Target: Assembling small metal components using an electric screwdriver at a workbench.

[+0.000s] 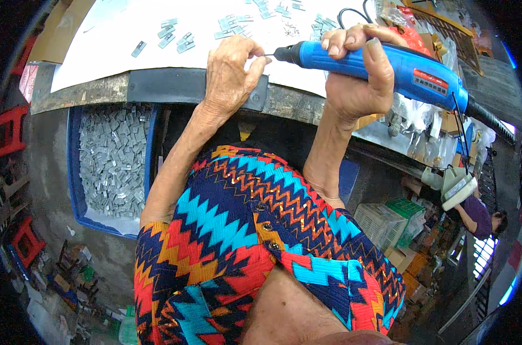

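My right hand (pixel 358 80) is clamped round a blue power tool (pixel 404 70), held level over the near edge of the surface (pixel 108 92), thin bit pointing left. My left hand (pixel 229 75) is at the bit's tip, thumb and forefinger close together; can't tell if they pinch the bit or a small part. Hands apart, tool's nose between. Grey pieces (pixel 185 43) lie scattered on a white sheet (pixel 108 49). Blue tray (pixel 73 167) full of similar pieces sits below, left of my forearm.
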Demonstrator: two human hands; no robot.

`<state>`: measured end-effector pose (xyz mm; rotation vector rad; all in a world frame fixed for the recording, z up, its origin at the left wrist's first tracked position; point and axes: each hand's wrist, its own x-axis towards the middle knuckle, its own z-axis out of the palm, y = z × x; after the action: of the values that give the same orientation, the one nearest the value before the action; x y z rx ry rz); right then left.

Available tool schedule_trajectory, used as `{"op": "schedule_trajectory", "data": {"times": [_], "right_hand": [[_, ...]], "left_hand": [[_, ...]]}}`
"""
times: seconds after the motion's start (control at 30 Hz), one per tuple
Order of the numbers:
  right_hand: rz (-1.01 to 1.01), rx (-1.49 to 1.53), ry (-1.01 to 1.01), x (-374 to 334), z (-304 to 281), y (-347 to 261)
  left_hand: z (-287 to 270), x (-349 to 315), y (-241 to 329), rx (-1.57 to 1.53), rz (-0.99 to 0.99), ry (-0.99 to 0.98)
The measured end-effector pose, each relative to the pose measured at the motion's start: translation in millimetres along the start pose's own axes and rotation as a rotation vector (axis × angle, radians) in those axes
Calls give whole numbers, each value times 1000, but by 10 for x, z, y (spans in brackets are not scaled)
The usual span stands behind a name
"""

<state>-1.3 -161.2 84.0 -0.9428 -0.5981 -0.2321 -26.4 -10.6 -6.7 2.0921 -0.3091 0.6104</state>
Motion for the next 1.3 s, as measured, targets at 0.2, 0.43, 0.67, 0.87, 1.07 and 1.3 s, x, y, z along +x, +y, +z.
{"op": "schedule_trajectory", "data": {"times": [0.2,0.43,0.67,0.87,1.07,1.3], "right_hand": [[-4,19,3,-7,-17,-1],[5,36,19,-12,-14,2],[6,15,1,2,-21,18],[4,-75,12,-4,40,22],[23,-69,44,-33,72,31],[-6,43,181,11,141,1]], "left_hand": [[-32,-7,27,-51,-43,-11],[-43,-10,27,-82,-20,-1],[-43,-7,20,-88,-7,-12],[-29,-25,27,-50,22,-20],[-56,-33,44,-2,33,-38],[-158,-1,-3,-59,-23,-32]]}}
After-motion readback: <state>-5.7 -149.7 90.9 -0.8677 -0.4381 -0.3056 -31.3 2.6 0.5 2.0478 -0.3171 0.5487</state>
